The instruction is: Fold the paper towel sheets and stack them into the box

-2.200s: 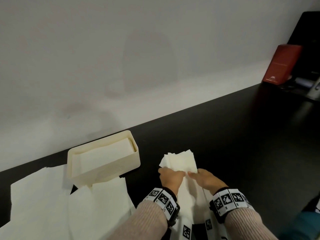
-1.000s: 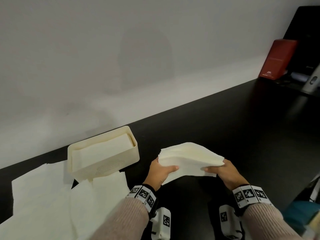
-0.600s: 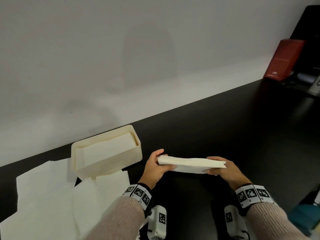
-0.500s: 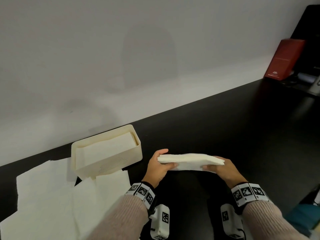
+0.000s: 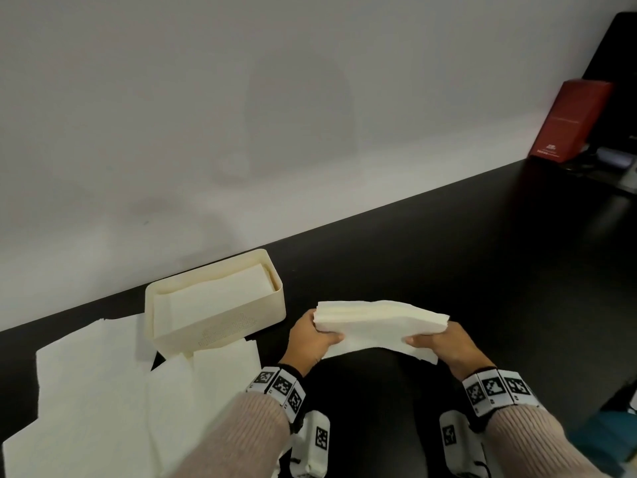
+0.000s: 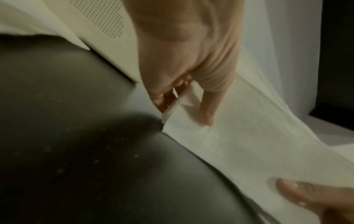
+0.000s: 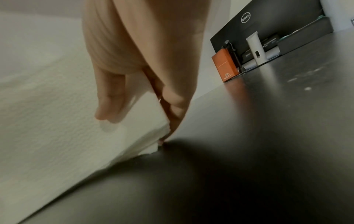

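Your left hand (image 5: 312, 343) and right hand (image 5: 443, 346) pinch the ends of the folded paper towel stack (image 5: 379, 320), fingers clamped, just beside the box (image 5: 241, 322).

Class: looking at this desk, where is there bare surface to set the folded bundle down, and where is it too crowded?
Bare black desk stretches right of the box, from the wall back to the red box. Crowded: loose sheets cover the desk left of and in front of the box. Left hand and right hand hold the bundle.
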